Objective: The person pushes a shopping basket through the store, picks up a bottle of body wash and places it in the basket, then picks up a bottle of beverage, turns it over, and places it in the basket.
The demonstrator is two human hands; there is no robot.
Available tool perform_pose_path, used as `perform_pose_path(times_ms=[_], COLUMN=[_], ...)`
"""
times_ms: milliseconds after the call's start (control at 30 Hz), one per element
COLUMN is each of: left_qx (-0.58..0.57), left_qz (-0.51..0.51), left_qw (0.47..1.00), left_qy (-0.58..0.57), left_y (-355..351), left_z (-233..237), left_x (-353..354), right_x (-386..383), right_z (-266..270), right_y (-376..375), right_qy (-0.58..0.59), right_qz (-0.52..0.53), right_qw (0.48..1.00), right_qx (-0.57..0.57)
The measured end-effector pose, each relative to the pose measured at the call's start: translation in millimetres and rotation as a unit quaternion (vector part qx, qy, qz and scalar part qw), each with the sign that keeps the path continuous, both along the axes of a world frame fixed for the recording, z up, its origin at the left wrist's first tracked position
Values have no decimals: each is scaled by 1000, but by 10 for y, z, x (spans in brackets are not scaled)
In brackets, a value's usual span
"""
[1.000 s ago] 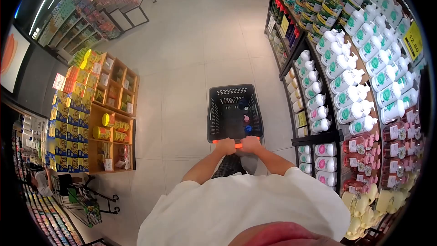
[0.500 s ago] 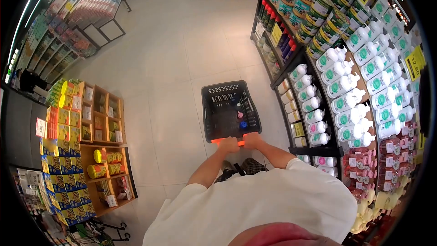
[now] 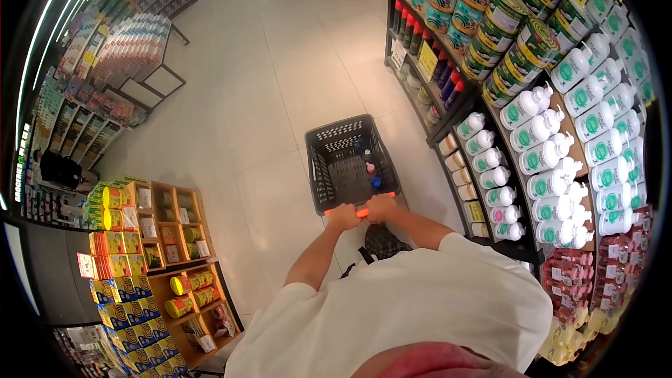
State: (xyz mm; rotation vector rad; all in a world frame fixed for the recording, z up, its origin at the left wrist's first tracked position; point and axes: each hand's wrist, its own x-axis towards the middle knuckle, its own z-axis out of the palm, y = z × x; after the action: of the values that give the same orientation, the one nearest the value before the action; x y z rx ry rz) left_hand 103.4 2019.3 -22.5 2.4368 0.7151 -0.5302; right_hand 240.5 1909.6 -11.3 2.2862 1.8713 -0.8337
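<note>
A black plastic shopping basket cart point(image 3: 316, 175) with perforated walls stands in front of my body. Along its near edge runs an orange handle point(image 3: 362, 213). My left hand point(image 3: 344, 218) is closed around the handle's left part, and my right hand point(image 3: 381, 206) grips it further right. Inside, by the right wall, lie a few small items: one with a blue cap point(image 3: 376, 182), a pinkish one point(image 3: 370, 167) and some dark ones that I cannot make out.
White pump bottles point(image 3: 546, 157) fill the shelf on the right, with stacked cans point(image 3: 504, 35) beyond. On the left stands a wooden shelf point(image 3: 185, 224) beside stacked blue and yellow boxes point(image 3: 133, 308). Pale floor tiles point(image 3: 259, 98) run ahead. A dark-clothed person point(image 3: 61, 169) is at far left.
Both hands stay on the handle. The shelves and wooden unit have shifted in view as my view turned slightly, and the cart appears a little further left and tilted.
</note>
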Motion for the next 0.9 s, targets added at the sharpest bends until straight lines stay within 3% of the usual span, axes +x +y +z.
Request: perform_pose_path(times_ms=[233, 267, 300, 333, 367, 433, 500, 567, 633, 700, 900], left_qx=[15, 0, -94, -77, -34, -29, 63, 132, 189, 215, 224], left_qz=[7, -14, 18, 38, 34, 48, -61, -246, -340, -397, -435], left_qw=[1000, 999, 987, 968, 929, 831, 653, 487, 403, 363, 340], left_qy=[11, -42, -127, -236, -367, -554, -752, -827, -828, -815, -803], left_y=[871, 1038, 1290, 1495, 1761, 2102, 2397, 2620, 2733, 2872, 3650], left_z=[125, 165, 116, 594, 1108, 2911, 4218, 5215, 5647, 5803, 5877], left_x=[596, 694, 857, 1069, 1305, 1573, 1518, 1371, 1232, 1169, 1178], right_x=[616, 723, 822, 910, 975, 1088, 1255, 1392, 1527, 1647, 2088], right_z=[-31, -29, -9, 2, 8, 9, 25, -72, -60, -93, -133], right_y=[868, 997, 1119, 1242, 1360, 1575, 1746, 1962, 2183, 2358, 2965], right_qy=[31, 30, 30, 32, 36, 34, 25, 10, 1, -1, -21], right_qz=[-3, 4, 7, 9, 9, 8, 12, 23, 14, 3, -41], right_qw=[998, 999, 999, 999, 999, 999, 999, 999, 1000, 1000, 998], right_qx=[53, 28, 24, 21, 17, 27, 30, 27, 13, 9, -40])
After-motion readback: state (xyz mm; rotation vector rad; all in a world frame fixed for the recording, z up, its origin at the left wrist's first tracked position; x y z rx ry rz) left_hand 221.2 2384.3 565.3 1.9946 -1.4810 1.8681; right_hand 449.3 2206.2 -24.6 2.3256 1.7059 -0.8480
